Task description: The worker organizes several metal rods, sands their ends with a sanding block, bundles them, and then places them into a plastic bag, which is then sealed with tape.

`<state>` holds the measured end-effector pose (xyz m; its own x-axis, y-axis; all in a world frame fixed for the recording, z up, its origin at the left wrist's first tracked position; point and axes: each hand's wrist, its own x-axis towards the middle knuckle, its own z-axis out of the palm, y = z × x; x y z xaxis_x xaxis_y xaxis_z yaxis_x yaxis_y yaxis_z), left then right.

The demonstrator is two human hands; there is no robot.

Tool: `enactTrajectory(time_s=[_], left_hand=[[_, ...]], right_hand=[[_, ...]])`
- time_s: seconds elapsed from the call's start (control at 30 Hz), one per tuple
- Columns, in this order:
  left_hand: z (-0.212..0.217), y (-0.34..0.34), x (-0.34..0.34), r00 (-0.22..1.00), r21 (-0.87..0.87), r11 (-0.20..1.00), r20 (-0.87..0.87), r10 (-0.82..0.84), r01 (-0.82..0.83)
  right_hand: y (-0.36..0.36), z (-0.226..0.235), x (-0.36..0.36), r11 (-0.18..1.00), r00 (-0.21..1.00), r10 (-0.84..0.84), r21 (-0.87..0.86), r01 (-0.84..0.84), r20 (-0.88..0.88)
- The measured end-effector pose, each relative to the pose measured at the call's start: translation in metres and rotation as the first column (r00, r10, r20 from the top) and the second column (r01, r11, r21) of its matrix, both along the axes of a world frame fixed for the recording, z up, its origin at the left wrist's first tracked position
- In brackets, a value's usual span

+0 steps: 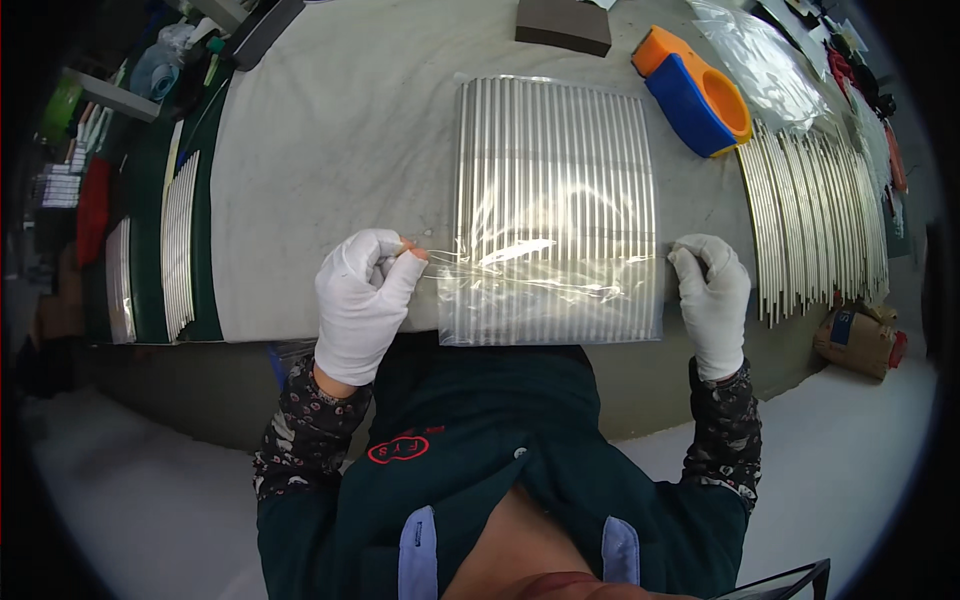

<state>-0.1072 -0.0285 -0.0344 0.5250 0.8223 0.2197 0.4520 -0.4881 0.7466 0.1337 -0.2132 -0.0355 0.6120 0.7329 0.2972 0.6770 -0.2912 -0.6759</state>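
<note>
A clear plastic bag (550,318) lies flat before me, with a row of slim silvery metal rods (555,150) side by side in it. My left hand (365,300), in a white glove with the thumb and forefinger tips bare, pinches the end of a thin clear strip (440,264) at the bag's left edge. The strip runs to the right over the shiny, wrinkled film. Just off the bag's right edge, my right hand (712,295), also gloved in white, is closed in a pinch. Whatever sits between its fingertips is too small to make out.
An orange and blue tape dispenser (697,95) stands right of the bag. Many loose rods (815,220) lie beyond it, under clear plastic bags (765,65). A dark block (563,26) sits at the back. More rods (179,245) rest on green matting at left.
</note>
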Motion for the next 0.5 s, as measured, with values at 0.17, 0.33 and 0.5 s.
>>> enactTrajectory(time_s=[0.17,0.33,0.5], left_hand=[[0.002,-0.001,0.002,0.994,-0.004,0.999,0.106,-0.032,0.033],[-0.002,-0.002,0.0,0.991,-0.006,1.0,0.129,-0.017,0.018],[0.002,-0.005,-0.003,0.996,0.211,0.977,0.084,-0.034,0.016]], right_hand=[[-0.006,0.003,-0.001,0.999,0.997,-0.038,-0.033,0.036,-0.063],[-0.006,0.01,-0.001,0.996,0.992,-0.073,-0.053,0.068,-0.104],[-0.01,0.014,-0.003,0.998,0.995,-0.066,-0.012,0.065,-0.08]])
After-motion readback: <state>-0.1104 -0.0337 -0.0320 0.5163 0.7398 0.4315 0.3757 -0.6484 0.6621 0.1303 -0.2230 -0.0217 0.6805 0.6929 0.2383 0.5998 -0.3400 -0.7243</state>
